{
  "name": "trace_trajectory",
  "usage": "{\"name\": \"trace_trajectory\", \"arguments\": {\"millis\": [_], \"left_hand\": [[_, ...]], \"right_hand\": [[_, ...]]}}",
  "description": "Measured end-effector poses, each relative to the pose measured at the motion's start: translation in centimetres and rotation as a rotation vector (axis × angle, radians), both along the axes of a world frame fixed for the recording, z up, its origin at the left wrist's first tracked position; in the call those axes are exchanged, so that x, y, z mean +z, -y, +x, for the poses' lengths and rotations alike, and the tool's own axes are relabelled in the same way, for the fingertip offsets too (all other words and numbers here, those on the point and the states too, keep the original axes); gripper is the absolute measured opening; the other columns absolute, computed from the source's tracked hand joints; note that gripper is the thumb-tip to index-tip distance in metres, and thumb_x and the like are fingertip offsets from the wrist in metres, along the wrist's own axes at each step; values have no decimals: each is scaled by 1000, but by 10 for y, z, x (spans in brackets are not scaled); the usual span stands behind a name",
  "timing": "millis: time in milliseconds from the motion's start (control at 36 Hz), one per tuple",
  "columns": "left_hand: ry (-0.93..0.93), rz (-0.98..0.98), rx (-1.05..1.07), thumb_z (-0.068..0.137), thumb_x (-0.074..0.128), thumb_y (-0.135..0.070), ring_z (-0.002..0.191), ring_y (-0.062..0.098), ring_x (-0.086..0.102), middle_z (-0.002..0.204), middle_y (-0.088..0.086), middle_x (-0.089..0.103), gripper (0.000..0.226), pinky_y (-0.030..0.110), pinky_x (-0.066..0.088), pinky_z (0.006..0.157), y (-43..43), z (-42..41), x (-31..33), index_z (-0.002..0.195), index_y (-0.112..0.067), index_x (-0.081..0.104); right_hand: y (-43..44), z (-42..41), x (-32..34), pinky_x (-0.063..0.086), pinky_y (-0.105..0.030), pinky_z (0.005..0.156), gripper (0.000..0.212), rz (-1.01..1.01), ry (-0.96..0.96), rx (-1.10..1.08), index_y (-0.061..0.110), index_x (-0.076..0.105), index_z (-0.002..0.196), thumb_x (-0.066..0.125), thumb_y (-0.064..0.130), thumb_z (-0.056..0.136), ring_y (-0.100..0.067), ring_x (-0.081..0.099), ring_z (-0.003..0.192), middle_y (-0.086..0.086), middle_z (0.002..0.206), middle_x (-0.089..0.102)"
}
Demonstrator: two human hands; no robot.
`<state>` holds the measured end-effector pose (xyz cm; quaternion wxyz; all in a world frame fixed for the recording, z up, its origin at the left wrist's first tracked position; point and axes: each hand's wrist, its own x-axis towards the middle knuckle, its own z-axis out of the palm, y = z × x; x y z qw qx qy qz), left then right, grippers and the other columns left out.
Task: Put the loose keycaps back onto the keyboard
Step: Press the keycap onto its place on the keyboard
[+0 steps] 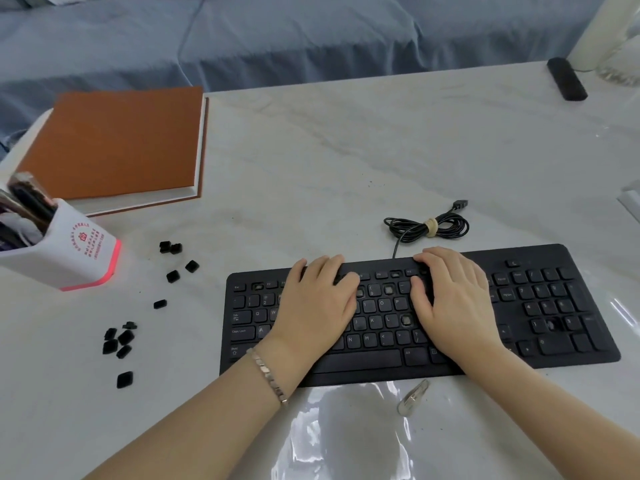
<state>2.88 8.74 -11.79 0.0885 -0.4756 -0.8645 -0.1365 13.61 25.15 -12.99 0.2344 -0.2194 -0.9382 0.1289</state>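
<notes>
Left hand [317, 306] and right hand [450, 299] rest on keyboard [360, 361] ("Caps Lock" legible).

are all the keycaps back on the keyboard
No, loose keycaps lie on the table left of the keyboard, which shows empty slots.

A pale marbled table [346, 150] stands before blue-grey wrinkled bedding [277, 39].

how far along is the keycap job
Done: most keys sit on the keyboard, though which were refitted cannot be told. In hand: the left hand and right hand rest on its upper rows; any keycap under them is hidden. Left: about eleven loose keycaps lie on the table left of it, and empty sockets show in the number row and beside L.
</notes>
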Motion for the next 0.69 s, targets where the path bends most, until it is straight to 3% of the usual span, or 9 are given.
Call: {"name": "trace_trajectory", "arguments": {"millis": [111, 222, 306, 361, 472, 583, 639, 694], "left_hand": [[47, 1, 27, 85, 41, -22, 103, 28, 65, 111, 12, 67, 33, 43, 49, 88, 7, 8, 3, 89, -12, 72], [168, 115, 82, 87, 42, -24, 104, 19, 65, 108, 6, 69, 35, 41, 45, 97, 27, 23, 9, 81, -14, 75], [247, 175, 105, 89, 42, -24, 107, 10, 57, 109, 1, 69, 34, 33, 35, 104, 54, 30, 12, 99, -12, 72], [263, 189, 172, 89, 41, -26, 109, 8, 52, 111, 0, 68, 38, 30, 34, 105, 77, 30, 15, 110, -10, 68], [249, 206, 430, 85, 56, -17, 107, 19, 56, 116, 5, 64, 33, 30, 38, 96, 127, 20, 17, 116, -7, 64], [215, 79, 673, 72, 75, -5, 94, 39, 58, 106, 17, 61, 41, 44, 48, 78, 172, 11, 15, 112, -3, 65], [237, 59, 753, 72, 76, -11, 88, 40, 56, 103, 17, 59, 41, 44, 48, 72, 192, 8, 16, 111, -4, 64], [308, 63, 831, 78, 71, -21, 94, 33, 54, 109, 12, 54, 41, 40, 48, 74, 207, 5, 19, 116, -9, 60]], "right_hand": [[1, 1, 2, 28, -32, 97, 38, -16, 13, -8, 7, 61, 105, 39, 30, 85, -21, 47, 105, -7, 109, 61], [1, 3, 5, 27, -31, 97, 39, -46, 61, 1, 7, 61, 105, 38, 31, 85, -26, 52, 105, -8, 110, 61], [2, 6, 9, 26, -32, 101, 35, -114, 82, 11, 8, 62, 108, 42, 28, 88, -28, 51, 114, -8, 118, 60], [5, 6, 14, 24, -32, 104, 23, -182, 83, 43, 6, 62, 109, 52, 13, 89, -28, 46, 122, -8, 123, 58], [29, 2, 22, 26, -30, 103, 20, -204, 96, 239, 7, 67, 100, 61, -2, 82, -27, 49, 120, -8, 117, 61], [69, -11, 30, 29, -22, 99, 19, -166, 66, 481, 11, 68, 85, 50, 14, 83, -18, 49, 111, -7, 104, 65], [89, -20, 36, 32, -22, 96, 26, -180, 71, 593, 12, 68, 81, 43, 19, 83, -15, 48, 108, -5, 101, 65], [108, -29, 42, 31, -18, 94, 28, -211, 68, 648, 12, 69, 80, 42, 19, 83, -12, 48, 105, -2, 98, 66]]}}
